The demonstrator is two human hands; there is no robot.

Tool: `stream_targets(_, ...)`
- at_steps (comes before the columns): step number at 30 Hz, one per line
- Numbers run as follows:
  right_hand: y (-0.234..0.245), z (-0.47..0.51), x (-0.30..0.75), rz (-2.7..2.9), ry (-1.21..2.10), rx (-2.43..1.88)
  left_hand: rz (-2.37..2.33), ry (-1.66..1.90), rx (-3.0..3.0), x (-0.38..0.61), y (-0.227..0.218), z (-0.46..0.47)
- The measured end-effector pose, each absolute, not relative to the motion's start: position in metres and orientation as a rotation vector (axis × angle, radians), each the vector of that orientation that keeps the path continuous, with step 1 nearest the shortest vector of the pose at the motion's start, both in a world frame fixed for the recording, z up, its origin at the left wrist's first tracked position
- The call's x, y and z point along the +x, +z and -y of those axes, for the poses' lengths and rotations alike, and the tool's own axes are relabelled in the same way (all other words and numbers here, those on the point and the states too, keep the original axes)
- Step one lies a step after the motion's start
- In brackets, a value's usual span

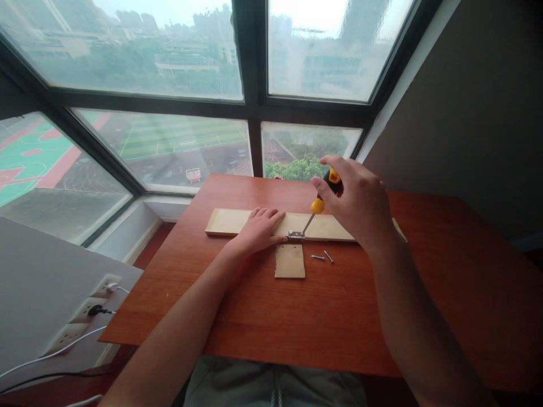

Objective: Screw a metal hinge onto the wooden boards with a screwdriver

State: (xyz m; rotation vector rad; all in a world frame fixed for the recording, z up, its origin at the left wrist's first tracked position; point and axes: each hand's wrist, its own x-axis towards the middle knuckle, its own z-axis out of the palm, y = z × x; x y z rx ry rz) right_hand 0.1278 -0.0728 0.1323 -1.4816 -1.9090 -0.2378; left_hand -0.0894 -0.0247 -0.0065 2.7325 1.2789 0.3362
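A long pale wooden board (328, 226) lies across the table, with a small metal hinge (296, 234) at its near edge. My left hand (263, 227) rests flat on the board, fingers stretched out, its thumb beside the hinge. My right hand (360, 198) is closed around the yellow and black handle of a screwdriver (317, 206). The shaft slants down to the left, and its tip meets the right end of the hinge. Just below the hinge lies a small wooden piece (290, 262) with small holes near its top edge. Two screws (323, 257) lie to its right.
The reddish-brown wooden table (254, 316) reaches toward large windows (182, 141) with dark frames. Wall sockets (87, 310) with plugs and cables are at the lower left. A dark wall (466, 113) rises on the right.
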Motion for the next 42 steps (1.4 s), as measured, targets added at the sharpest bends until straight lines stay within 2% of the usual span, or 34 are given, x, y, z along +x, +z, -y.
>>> stream_targets(6,0.1314,0.0739,0.1272,1.957,-0.109,-1.393,-1.265,0.33,2.736,-0.0886,-0.0046,0.025)
stream_targets(13,0.1339,0.0754,0.1265,1.919,-0.256,-1.5,-1.262,0.353,2.747,-0.0896,-0.0072,0.0246)
stream_targets(20,0.1348,0.0777,0.1286,1.997,-0.164,-1.467,-1.268,0.331,2.748,-0.0892,-0.006,0.025)
stream_targets(26,0.1336,0.0757,0.1276,1.919,-0.253,-1.535,-1.272,0.336,2.747,-0.0897,-0.0067,0.0246)
stream_targets(33,0.1359,0.0789,0.1312,2.049,-0.122,-1.397,-1.258,0.342,2.75,-0.0901,-0.007,0.024)
stream_targets(39,0.1354,0.0759,0.1291,1.933,-0.248,-1.474,-1.26,0.346,2.753,-0.0906,-0.0071,0.024)
stream_targets(42,0.1362,0.0759,0.1317,1.994,-0.196,-1.412,-1.262,0.334,2.748,-0.0907,-0.0066,0.0241)
